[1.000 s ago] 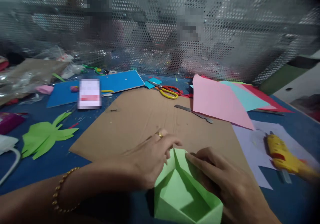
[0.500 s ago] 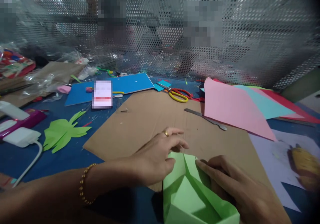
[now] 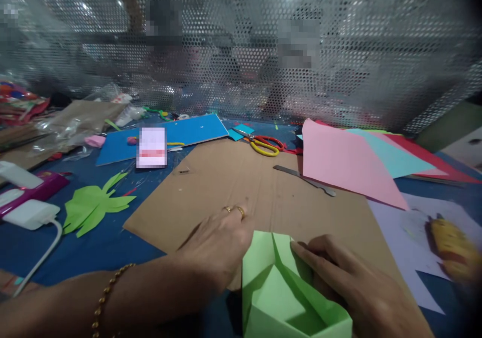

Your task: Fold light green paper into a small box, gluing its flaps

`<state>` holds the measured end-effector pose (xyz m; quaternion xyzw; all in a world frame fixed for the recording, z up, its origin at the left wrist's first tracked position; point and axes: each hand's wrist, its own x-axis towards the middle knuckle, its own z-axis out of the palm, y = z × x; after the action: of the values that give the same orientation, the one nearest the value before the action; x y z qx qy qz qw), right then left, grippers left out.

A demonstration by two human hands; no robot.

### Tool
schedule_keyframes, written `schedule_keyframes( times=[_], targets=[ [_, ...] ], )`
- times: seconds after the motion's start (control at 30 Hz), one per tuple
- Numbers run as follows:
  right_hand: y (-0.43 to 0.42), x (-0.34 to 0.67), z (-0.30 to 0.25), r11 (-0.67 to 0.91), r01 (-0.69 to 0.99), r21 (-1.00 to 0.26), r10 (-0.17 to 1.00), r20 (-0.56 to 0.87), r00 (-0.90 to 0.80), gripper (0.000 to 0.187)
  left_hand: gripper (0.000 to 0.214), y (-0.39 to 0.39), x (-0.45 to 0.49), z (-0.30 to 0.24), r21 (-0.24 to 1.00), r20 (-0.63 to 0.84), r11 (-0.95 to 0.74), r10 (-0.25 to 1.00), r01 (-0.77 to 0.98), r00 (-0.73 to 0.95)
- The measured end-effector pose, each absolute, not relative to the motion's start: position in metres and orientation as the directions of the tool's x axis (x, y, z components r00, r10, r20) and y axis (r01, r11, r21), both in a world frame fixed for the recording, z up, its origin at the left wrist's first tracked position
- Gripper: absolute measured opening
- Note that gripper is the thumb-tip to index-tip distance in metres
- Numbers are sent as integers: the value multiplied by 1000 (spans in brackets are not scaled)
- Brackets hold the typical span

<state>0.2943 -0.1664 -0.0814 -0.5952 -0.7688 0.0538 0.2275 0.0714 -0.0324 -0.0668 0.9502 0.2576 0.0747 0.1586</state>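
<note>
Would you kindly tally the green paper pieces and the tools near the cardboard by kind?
Folded green paper, held between left hand and right hand: 1
Green leaf cut-out: 1
Scissors: 1
Flat metal tool: 1
Yellow glue gun: 1
Total: 5

A craft workshop: coloured paper sheets [image 3: 350,159], scissors [image 3: 263,143], glue gun [image 3: 450,245], perforated metal screen [image 3: 376,51]
</note>
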Motion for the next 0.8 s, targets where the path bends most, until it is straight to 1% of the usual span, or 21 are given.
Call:
schedule_keyframes(
  times=[0.1, 0.2, 0.3, 0.37, 0.5, 0.63, 0.7, 0.8],
  targets=[
    [-165, 294, -76, 310, 900, -306, 936, 265, -232, 44, 13, -34, 73, -68, 282, 69, -857, 466, 431, 882],
    [-163, 292, -74, 317, 890, -328, 932, 280, -229, 41, 18, -36, 76, -67, 252, 48, -871, 447, 422, 893],
    [-162, 289, -77, 335, 864, -375, 915, 350, -203, 32, 23, -39, 78, -66, 245, -13, -850, 478, 467, 878],
    [-162, 287, -78, 347, 856, -383, 907, 370, -203, 31, 26, -40, 78, -65, 236, -45, -839, 495, 491, 868],
    [-162, 285, -73, 373, 867, -329, 898, 362, -249, 29, 30, -43, 79, -66, 182, -55, -853, 487, 488, 872],
    [-160, 283, -69, 402, 855, -327, 895, 336, -293, 25, 32, -45, 79, -66, 123, -32, -869, 480, 480, 877],
    [-160, 284, -71, 439, 854, -281, 878, 337, -340, 27, 31, -46, 79, -67, 85, -19, -873, 481, 481, 876],
    [-160, 286, -74, 496, 855, -150, 836, 348, -424, 30, 30, -49, 78, -70, 55, 18, -885, 463, 461, 886]
  ],
)
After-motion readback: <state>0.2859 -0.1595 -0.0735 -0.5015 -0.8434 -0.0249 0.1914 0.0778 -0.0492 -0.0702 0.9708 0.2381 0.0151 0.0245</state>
